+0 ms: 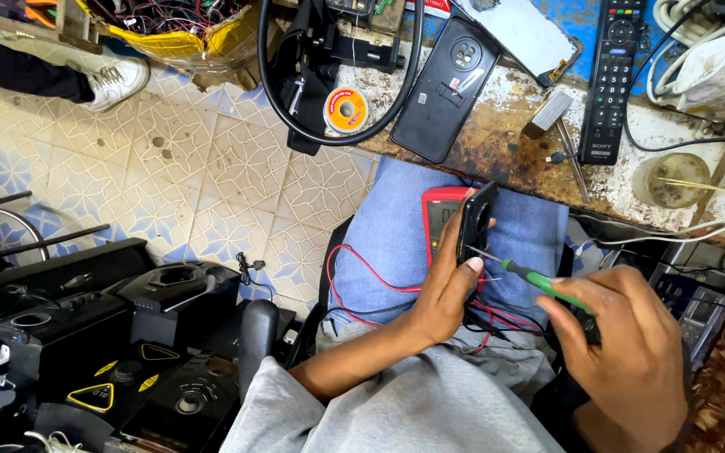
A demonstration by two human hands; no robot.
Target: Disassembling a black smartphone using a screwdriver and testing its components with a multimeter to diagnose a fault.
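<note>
The left hand [446,289] is closed around a small black plastic rectangular part [476,222], held upright on edge over the lap at the frame's centre, just in front of a red digital multimeter [440,220]. At four o'clock from it, the right hand [623,344] grips a green-handled screwdriver [543,283], tip touching the part. The part looks light, stiff and somewhat brittle, best pinched by its long edges.

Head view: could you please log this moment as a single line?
left hand: holds black part upright | right hand: green screwdriver, tip at part | red multimeter on lap
</note>
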